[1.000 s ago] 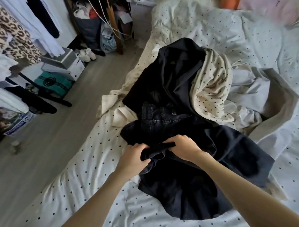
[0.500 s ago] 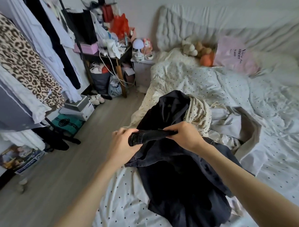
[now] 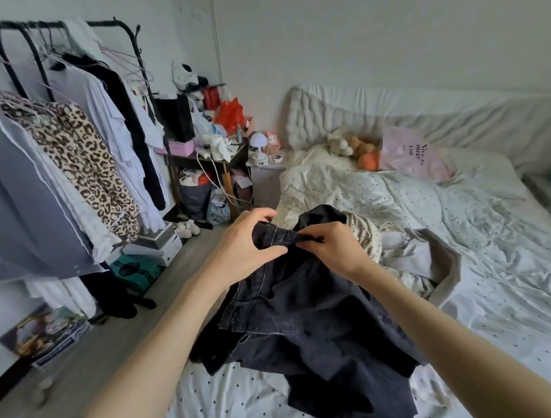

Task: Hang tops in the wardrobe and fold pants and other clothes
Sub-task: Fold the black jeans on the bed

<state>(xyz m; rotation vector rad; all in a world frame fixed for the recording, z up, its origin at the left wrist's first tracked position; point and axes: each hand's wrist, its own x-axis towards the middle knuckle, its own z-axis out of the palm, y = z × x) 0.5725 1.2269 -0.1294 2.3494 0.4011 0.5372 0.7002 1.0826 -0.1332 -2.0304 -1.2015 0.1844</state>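
Dark denim jeans (image 3: 307,318) partly hide clothes pile (image 3: 392,248) behind both hands

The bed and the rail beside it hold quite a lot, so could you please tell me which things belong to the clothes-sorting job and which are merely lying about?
Part of the job:
- dark jeans, gripped at the waistband by left hand and right hand
- polka-dot garment
- beige garment
- clothes rail

Lying about:
- stuffed toys
- pink bag
- small lamp
- shoes

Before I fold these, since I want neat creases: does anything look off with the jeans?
Yes: the dark jeans hang bunched and twisted; both the left hand and right hand grip one crumpled bit of waistband.
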